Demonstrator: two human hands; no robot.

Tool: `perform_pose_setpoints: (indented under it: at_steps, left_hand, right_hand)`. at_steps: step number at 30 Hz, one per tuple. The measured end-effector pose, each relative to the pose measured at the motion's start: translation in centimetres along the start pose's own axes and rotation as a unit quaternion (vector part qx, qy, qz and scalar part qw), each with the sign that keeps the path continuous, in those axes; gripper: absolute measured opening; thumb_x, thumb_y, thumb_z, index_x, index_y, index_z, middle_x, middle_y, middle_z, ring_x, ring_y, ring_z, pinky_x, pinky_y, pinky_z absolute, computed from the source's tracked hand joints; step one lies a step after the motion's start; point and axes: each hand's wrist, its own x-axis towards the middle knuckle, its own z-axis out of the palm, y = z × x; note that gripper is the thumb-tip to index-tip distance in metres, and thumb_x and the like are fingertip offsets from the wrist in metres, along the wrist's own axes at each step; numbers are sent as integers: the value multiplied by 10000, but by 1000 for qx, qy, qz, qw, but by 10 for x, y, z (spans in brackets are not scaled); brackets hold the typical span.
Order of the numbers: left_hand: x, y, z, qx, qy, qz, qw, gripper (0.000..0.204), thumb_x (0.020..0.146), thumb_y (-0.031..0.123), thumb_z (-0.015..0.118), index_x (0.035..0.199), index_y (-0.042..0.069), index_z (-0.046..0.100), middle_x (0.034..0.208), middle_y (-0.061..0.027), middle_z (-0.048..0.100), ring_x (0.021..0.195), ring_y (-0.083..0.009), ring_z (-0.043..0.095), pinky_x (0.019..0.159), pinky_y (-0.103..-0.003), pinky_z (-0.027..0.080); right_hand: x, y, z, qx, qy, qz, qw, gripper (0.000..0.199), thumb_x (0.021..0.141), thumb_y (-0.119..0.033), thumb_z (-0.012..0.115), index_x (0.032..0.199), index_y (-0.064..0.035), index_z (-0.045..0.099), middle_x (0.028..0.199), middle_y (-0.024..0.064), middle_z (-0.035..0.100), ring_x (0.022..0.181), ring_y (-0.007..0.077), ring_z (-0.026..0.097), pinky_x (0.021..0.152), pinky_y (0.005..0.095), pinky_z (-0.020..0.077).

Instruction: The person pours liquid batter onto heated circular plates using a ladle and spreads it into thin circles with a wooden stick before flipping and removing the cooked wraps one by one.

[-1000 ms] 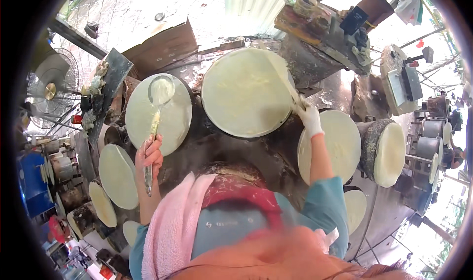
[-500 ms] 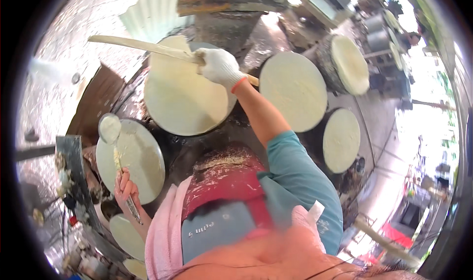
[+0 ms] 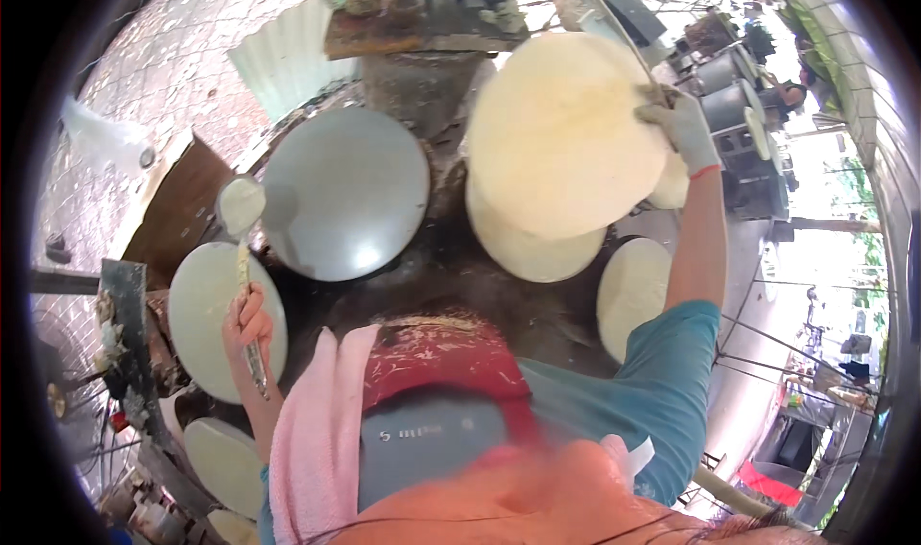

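My bare left hand is closed round the handle of a ladle. Pale batter covers its bowl, which hangs beside a bare grey round griddle. My right hand, in a white glove with an orange cuff, grips a long thin flat stick, seen nearly edge-on. Against the stick and glove lies a large, thin, pale round crepe, spread above another batter-covered griddle and hiding much of it. Below my left hand's ladle sits a griddle coated in pale batter.
More coated griddles stand at the right and lower left. A brown board rises behind the left ones. At the back is a cluttered wooden shelf; grey drums stand far right.
My right hand has swung right, carrying the stick and crepe off the large middle griddle, whose surface now shows bare. My left hand still holds the ladle, its bowl now nearer that griddle.
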Motion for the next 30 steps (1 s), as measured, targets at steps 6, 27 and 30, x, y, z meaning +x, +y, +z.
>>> perform_pose_setpoints:
  at_steps: [6,27,30]
  left_hand:
    - [1,-79,34,30,6,48,998,286,995,154,364,1104,-104,421,622,12,374,339,-34,352,317,-169,245]
    - [-161,-218,58,-84,57,181,978,345,1015,200,289,1150,-101,390,634,-1,384,367,-60,391,376,-217,226]
    - [-233,-240,29,-126,82,239,959,370,1017,203,269,1162,-115,389,624,-4,398,357,-61,389,368,-217,221]
  right_hand:
    - [34,30,-131,-442,77,-59,892,380,744,-236,599,1096,-95,609,892,137,674,820,287,651,733,389,501]
    - [49,357,25,-472,97,-19,876,242,857,-134,451,1067,-124,570,867,139,646,760,312,656,665,415,525]
    - [58,312,53,-296,72,-12,952,295,805,-152,516,1073,-89,621,986,204,646,915,391,611,772,418,495]
